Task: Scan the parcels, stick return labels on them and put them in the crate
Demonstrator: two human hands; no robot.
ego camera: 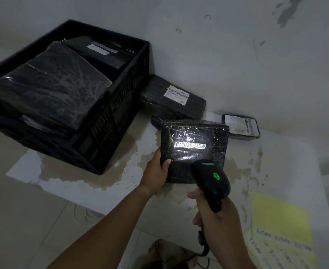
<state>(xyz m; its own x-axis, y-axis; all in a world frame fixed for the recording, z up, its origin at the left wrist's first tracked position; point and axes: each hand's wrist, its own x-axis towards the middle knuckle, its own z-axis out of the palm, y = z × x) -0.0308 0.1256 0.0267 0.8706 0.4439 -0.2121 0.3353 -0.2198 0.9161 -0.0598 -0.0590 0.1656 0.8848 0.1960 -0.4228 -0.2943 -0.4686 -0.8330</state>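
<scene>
Left hand (155, 171): grips the near left edge of the held parcel (194, 136). The thumb lies on the top face; the fingers underneath are hidden.
Right hand (216, 216): fingers curled tight round the handle of the scanner (211, 179).
Scanner: its head points forward from the right hand at the held parcel. A green light is lit on top of the head.
Cable (202, 247): hangs from the handle, below the right hand.
Held parcel: black and plastic-wrapped, raised over the tabletop (82, 183) between the two hands and just beyond them.
Barcode (189, 145): a white strip on the parcel's top face, just beyond the left thumb, brightly lit.
Yellow sheet (280, 220): flat on the tabletop to the right of the right hand, with handwritten words, "RETURN" among them.
Small parcel (241, 126): beyond the right hand, near the wall (237, 55), label facing up.
Second parcel (171, 105): beyond the held parcel, between the crate (111, 121) and the wall.
Crate: black, beyond and left of the left hand, loaded with wrapped black parcels (51, 82).
Tabletop: white, with brown stains under both hands.
</scene>
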